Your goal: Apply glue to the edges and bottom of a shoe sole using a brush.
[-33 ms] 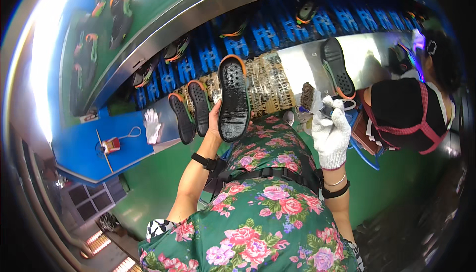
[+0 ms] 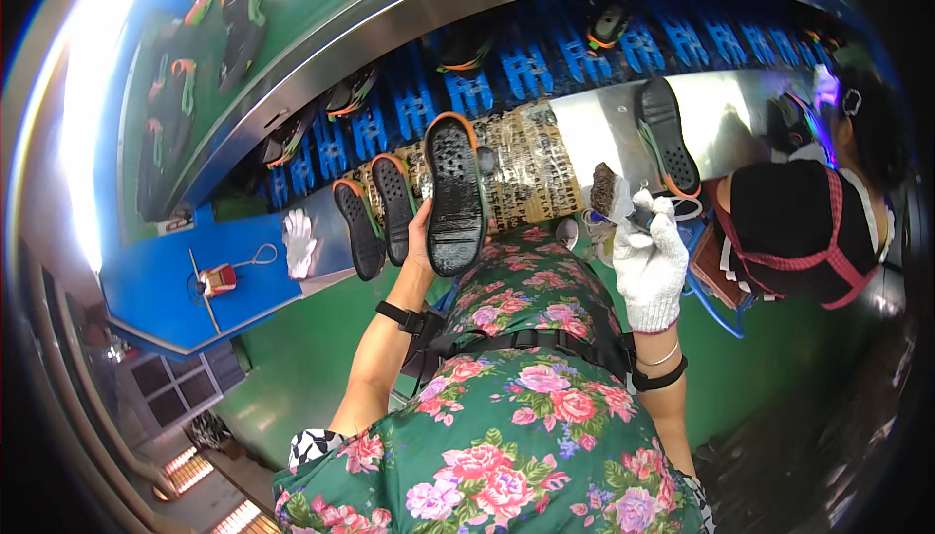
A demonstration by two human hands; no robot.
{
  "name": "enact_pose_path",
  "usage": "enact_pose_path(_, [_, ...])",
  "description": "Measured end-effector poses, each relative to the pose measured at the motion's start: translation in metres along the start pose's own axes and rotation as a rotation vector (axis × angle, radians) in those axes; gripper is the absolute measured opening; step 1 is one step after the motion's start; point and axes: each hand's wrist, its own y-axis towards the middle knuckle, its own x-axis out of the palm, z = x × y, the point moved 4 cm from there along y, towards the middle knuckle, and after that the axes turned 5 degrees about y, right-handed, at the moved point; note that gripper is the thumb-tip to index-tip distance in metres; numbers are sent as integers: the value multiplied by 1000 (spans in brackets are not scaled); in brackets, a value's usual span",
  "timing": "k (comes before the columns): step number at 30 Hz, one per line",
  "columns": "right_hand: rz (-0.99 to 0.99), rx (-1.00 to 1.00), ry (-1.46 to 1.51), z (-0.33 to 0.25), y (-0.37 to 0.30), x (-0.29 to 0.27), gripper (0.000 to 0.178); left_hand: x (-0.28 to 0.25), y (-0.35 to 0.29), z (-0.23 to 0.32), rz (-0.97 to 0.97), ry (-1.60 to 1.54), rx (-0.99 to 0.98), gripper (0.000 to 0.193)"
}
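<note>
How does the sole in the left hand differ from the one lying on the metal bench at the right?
The held sole is in the left hand; the bench sole lies on the metal bench. The held sole's orange end points toward the top of the picture; the bench sole's points toward the bottom. The held sole looks glossier; the bench sole looks duller. Both are black, with orange edging at one end.

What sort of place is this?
Probably a shoe factory line: a black sole in the left hand, more soles along the metal bench, and shoe parts on what looks like a blue conveyor behind it.
</note>
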Motion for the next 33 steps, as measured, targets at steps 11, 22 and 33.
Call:
enact_pose_path(11, [24,84,-130,29,32,-23,20,-91,-69,72,-71,-114,421,77])
enact_pose_path(22, [-10,117,-241,49,42,-28,20,-162,-103,81,196,-149,584,99])
enact_pose_path(33, [37,120,-221,52,52,-31,19,-151,-171,28,839,-287,423,104])
